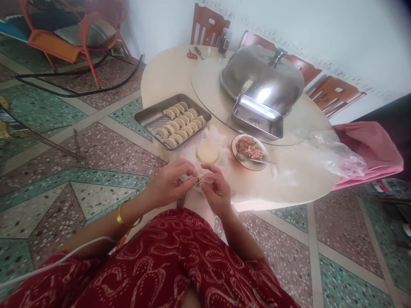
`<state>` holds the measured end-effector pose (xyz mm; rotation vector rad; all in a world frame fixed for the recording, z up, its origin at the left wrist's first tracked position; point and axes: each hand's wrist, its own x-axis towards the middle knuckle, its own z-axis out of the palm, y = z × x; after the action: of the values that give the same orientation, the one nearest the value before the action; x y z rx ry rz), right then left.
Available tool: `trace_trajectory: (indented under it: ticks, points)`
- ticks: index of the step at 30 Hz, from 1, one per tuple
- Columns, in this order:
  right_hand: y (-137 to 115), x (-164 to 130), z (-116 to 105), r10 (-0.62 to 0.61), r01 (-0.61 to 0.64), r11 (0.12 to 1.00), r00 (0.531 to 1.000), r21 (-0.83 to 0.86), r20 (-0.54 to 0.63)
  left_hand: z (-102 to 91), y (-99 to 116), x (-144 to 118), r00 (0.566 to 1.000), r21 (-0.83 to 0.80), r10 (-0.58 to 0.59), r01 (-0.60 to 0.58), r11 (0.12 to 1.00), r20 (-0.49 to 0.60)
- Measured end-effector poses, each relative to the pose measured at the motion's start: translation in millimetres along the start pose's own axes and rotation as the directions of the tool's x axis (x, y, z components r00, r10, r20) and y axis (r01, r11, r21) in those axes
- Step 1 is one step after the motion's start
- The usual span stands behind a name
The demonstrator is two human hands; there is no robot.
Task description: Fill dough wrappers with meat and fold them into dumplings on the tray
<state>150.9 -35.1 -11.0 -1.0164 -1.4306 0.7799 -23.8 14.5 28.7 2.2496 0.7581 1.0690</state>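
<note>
Close to my body at the table's near edge, both hands pinch one small pale dumpling (200,179), mostly covered by the fingers. My left hand (175,179) grips its left side between thumb and fingertips. From the right, the thumb and fingers of my right hand (215,186) close on the other side. Just beyond them lies a stack of round dumpling wrappers (207,151) on crumpled clear plastic. A bowl of minced filling (249,148) with a spoon (257,160) stands to the right. Rows of folded dumplings (180,125) rest in a metal tray (146,118) at the left.
A glass turntable (205,77) on the round table (160,64) carries a large perforated metal dome (263,75) and a second metal tray (257,117). Red-handled scissors (192,54) lie at the back. Plastic bags (337,154) and pink cloth (372,145) hang over the right edge.
</note>
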Motion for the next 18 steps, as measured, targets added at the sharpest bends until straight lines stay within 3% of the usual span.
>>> trace_trajectory:
  ticks: [10, 14, 18]
  points:
    - [2.9, 2.8, -1.7, -0.012, 0.015, 1.0, 0.995, -0.027, 0.096, -7.2, 2.7, 0.4, 0.994, 0.048, 0.024, -0.03, 0.998, 0.108]
    - [-0.2, 4.6, -0.7, -0.04, 0.044, 0.997, 0.997, -0.057, 0.071, -5.1, 2.4, -1.8, 0.998, 0.117, 0.057, -0.061, 0.991, 0.038]
    - [-2.9, 6.6, 1.2, -0.037, 0.035, 0.997, 0.999, -0.073, -0.029, -2.2, 0.6, -7.3, 0.999, 0.164, -0.012, 0.017, 0.986, -0.032]
